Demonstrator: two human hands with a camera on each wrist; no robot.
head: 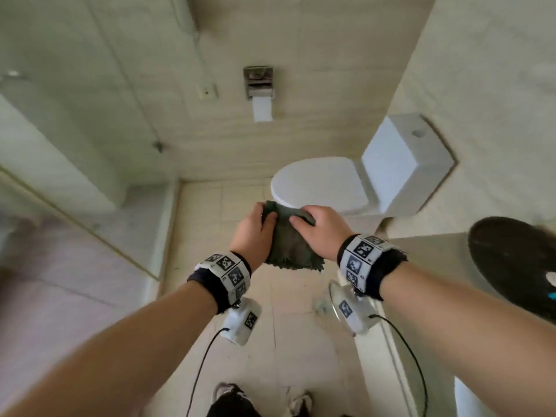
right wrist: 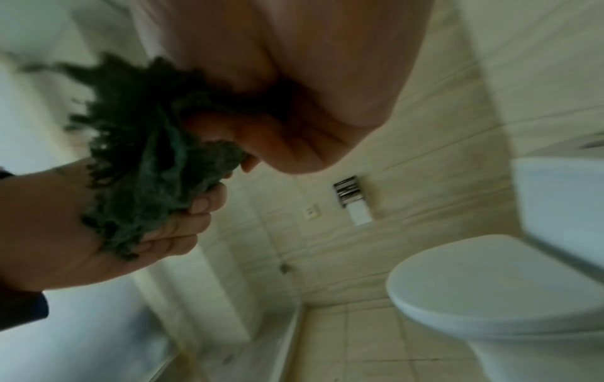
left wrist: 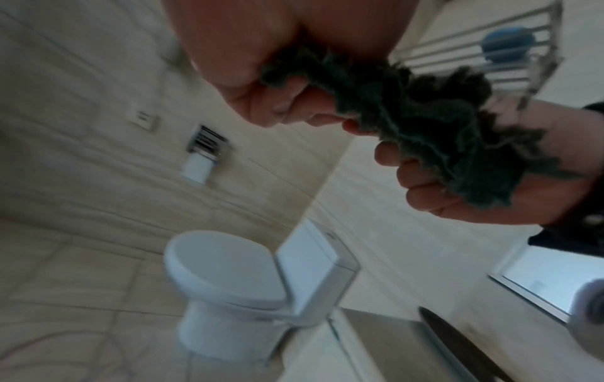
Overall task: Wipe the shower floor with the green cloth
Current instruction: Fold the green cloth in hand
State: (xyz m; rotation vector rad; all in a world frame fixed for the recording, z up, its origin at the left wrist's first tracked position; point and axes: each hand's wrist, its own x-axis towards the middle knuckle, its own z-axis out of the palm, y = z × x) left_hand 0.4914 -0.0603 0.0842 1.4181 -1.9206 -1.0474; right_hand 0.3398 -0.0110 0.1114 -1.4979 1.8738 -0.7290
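A dark green shaggy cloth (head: 287,239) hangs in the air in front of me, held at its top edge by both hands. My left hand (head: 255,231) grips its left corner, thumb over the front. My right hand (head: 319,230) grips its right corner. In the left wrist view the cloth (left wrist: 421,124) bunches between curled fingers (left wrist: 314,108); the right wrist view shows the cloth (right wrist: 153,165) the same way. The shower floor (head: 60,296) lies to the left behind a glass panel (head: 81,224).
A white toilet (head: 331,182) with shut lid stands ahead on the right, its cistern (head: 403,158) against the wall. A paper holder (head: 259,85) hangs on the far wall. A counter with a dark basin (head: 511,257) is at right. Beige floor tiles (head: 301,341) lie under my hands.
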